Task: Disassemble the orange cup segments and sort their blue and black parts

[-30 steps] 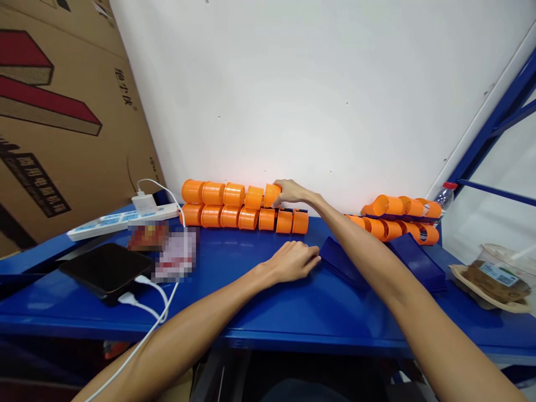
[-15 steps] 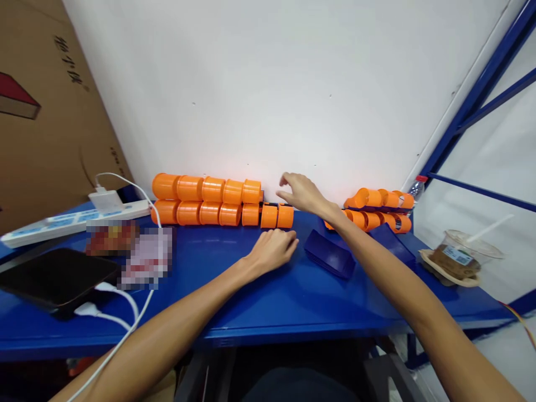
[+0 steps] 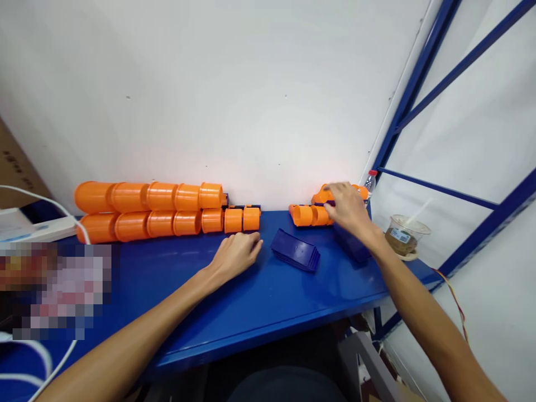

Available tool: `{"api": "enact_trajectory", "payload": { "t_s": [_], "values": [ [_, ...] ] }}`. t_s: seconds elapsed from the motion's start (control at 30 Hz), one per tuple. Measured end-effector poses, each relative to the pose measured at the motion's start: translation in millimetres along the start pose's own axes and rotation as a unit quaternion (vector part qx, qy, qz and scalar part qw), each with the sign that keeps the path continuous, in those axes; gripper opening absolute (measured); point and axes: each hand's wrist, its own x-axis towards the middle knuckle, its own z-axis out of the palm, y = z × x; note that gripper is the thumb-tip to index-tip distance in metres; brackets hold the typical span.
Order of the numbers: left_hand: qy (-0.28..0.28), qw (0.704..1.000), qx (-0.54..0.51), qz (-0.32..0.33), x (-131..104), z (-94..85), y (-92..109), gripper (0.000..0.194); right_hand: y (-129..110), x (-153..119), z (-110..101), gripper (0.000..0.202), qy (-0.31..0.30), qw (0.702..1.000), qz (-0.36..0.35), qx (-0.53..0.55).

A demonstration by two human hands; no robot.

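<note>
My left hand rests on the blue table with its fingers curled in, just in front of the long orange cups; whether it holds anything is hidden. My right hand reaches over the smaller orange group at the right, fingers bent and apart, partly covering it. Nothing shows in its grasp. Between my hands lies a fanned stack of dark blue plates. Another dark blue stack sits below my right wrist.
A lidded plastic cup with a straw stands at the right end, near a red-capped bottle. A white cable and power strip are at the left. A white wall rises behind; blue metal framing stands right.
The view has turned to the right. My right hand has moved right, from the gap between the orange groups to above the right-hand group. My left hand stays curled on the table.
</note>
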Motion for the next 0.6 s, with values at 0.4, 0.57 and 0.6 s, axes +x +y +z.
{"api": "enact_trajectory", "payload": {
  "t_s": [0.4,0.57,0.6],
  "values": [
    [-0.005,1.000,0.010,-0.001,-2.3,0.8,0.6,0.030,78.7,69.7,62.4,0.084,-0.222,0.972,-0.039,-0.061],
    [0.042,0.999,-0.025,-0.004,-1.6,-0.4,-0.7,0.030,79.8,76.9,46.5,0.084,-0.192,0.979,-0.053,-0.048],
    [0.064,0.997,-0.048,-0.008,-0.5,0.1,-1.3,0.030,77.4,78.5,39.4,0.085,-0.180,0.981,-0.054,-0.044]
  ]
}}
